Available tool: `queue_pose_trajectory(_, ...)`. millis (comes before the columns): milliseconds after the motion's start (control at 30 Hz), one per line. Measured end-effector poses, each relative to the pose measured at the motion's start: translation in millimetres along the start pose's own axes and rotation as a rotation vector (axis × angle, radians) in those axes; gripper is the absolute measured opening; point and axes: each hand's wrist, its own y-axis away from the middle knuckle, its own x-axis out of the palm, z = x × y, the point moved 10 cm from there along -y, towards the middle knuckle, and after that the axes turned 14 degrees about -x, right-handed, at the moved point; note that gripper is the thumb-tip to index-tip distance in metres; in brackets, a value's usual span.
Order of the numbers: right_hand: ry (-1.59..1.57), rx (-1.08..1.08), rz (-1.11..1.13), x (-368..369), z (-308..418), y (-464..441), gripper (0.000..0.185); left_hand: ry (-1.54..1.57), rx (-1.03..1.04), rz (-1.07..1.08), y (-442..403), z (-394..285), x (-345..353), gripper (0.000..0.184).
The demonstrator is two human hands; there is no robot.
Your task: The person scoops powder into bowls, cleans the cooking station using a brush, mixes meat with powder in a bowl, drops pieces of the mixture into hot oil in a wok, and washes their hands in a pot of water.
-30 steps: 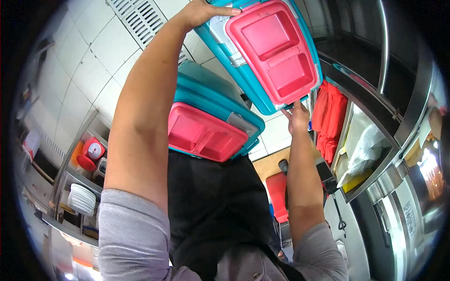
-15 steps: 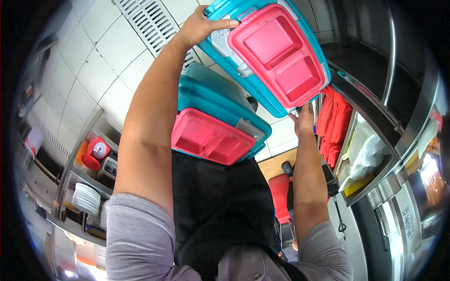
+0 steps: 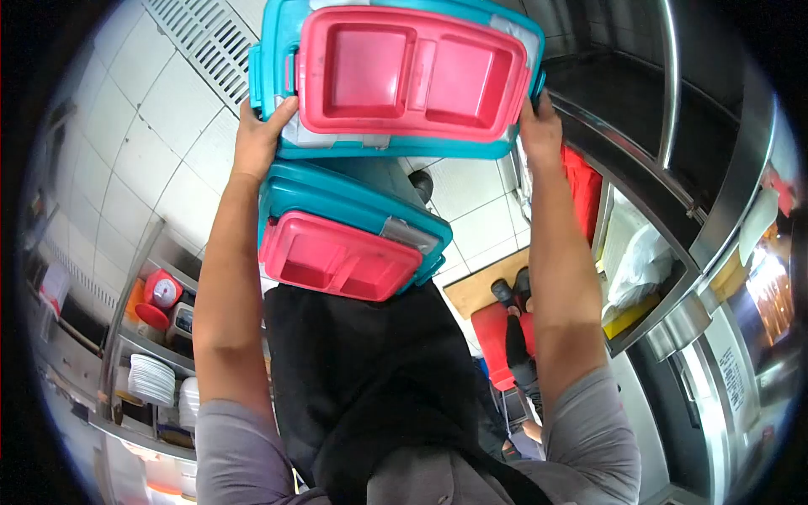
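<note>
The teal box [image 3: 400, 80] is between the two hands, in the upper middle of the head view, with its long side across the view. On its top there is a pink panel [image 3: 417, 76] with two rectangular recesses. The left hand [image 3: 261, 139] grips the left end, near the corner, and its thumb lies on the edge beside the panel. The right hand [image 3: 541, 130] is closed on the other end; its fingers go partly behind the rim, so I cannot tell exactly how they hold.

Just below the box in the view is a second box [image 3: 353, 223], also teal, with a similar pink panel [image 3: 345, 257], tilted the other way. The first one covers a part of it (whether the two touch, I cannot tell). The second box is near the top of the black apron [image 3: 362, 362].

Around them is the white tiled floor [image 3: 480, 189], with a slotted drain cover [image 3: 206, 38] at upper left. On the left side, shelves hold a red scale [image 3: 162, 290] and stacked white plates [image 3: 151, 379]. On the right are a red cloth [image 3: 581, 189] and a white plastic bag [image 3: 644, 269]. Lower, another person's leg [image 3: 518, 337] is beside a red seat [image 3: 495, 349], with dark shoes [image 3: 503, 292] near a wooden board [image 3: 467, 293].
</note>
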Motion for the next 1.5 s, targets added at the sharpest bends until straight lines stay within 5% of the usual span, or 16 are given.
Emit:
queue_pose_trajectory(300,-0.159,-0.033,0.034,-9.8,10.2,-76.6,0.067,-0.232,-0.121,-0.043,16.3,-2.7,23.4,0.113)
queue_pose_trajectory(433,-0.090,-0.017,-0.197,-33.1,7.0,-87.2,0.066,-0.523,-0.215,-0.074,12.0,21.7,35.6,0.128)
queue_pose_trajectory(533,0.076,-0.386,-0.357,-44.9,90.4,-58.4,0.074,-0.416,-0.200,-0.090,12.2,27.2,55.3,0.128)
queue_pose_trajectory(600,0.532,-0.550,-0.073,1.4,148.7,-21.1,0.077,-0.275,-0.158,-0.091,18.4,14.1,67.6,0.127)
queue_pose_trajectory(833,0.471,-0.529,0.001,7.9,121.5,-50.2,0.082,-0.111,-0.084,-0.083,-7.1,1.2,75.8,0.126)
queue_pose_trajectory(1033,0.516,-0.534,0.052,-0.8,131.7,-66.8,0.098,-0.060,0.020,-0.045,-35.8,-72.9,83.3,0.121)
queue_pose_trajectory(1167,0.679,-0.950,0.032,23.2,213.0,-53.4,0.110,-0.129,0.188,-0.036,-93.3,-127.3,89.1,0.103)
queue_pose_trajectory(1200,0.689,-0.868,0.076,33.9,202.6,-64.4,0.109,-0.163,0.244,0.003,-93.3,-141.7,96.1,0.100)
queue_pose_trajectory(1233,0.712,-0.771,0.124,39.2,187.6,-74.7,0.108,-0.120,0.075,-0.003,-75.3,-160.1,100.5,0.106)
queue_pose_trajectory(1300,0.646,-0.752,0.085,34.9,196.1,-88.6,0.105,-0.184,0.192,-0.199,-38.5,-206.0,98.3,0.100)
queue_pose_trajectory(1333,0.678,-0.704,0.070,32.9,197.4,-98.8,0.104,-0.313,0.414,-0.452,-32.4,-209.4,86.1,0.090)
queue_pose_trajectory(1500,0.821,-0.322,0.145,13.3,167.3,-139.7,0.109,-0.082,0.290,-0.312,84.3,-107.1,5.2,0.069)
